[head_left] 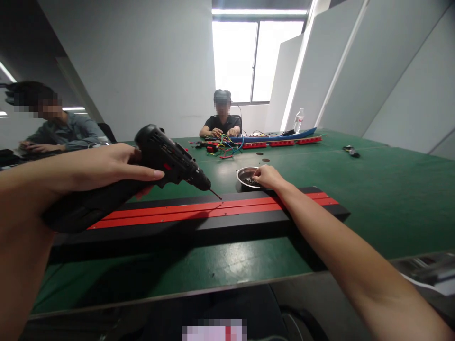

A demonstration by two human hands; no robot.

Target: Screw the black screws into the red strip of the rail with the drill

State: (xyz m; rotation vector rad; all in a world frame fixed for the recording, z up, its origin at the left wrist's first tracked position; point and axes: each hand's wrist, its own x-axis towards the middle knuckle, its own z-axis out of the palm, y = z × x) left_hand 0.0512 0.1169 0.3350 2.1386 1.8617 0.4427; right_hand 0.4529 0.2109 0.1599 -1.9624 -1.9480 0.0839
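A black cordless drill (167,156) is gripped in my left hand (119,163), fingers wrapped round its handle. Its thin bit (215,194) points down to the right, with the tip at the red strip (245,207) on a long black bar (256,220); whether it touches cannot be made out. Small screws or holes dot the strip. My right hand (269,177) reaches over the bar into a round metal bowl (239,177). Its fingertips are pinched together among small dark pieces, perhaps screws, and hide whatever they hold.
The bar lies across the green table (384,203), near its front edge. Colored wires (227,147), red parts (280,143) and a long blue piece (270,139) lie farther back, before a seated person (223,118). Another person (71,125) sits at left. A bottle (299,121) stands behind.
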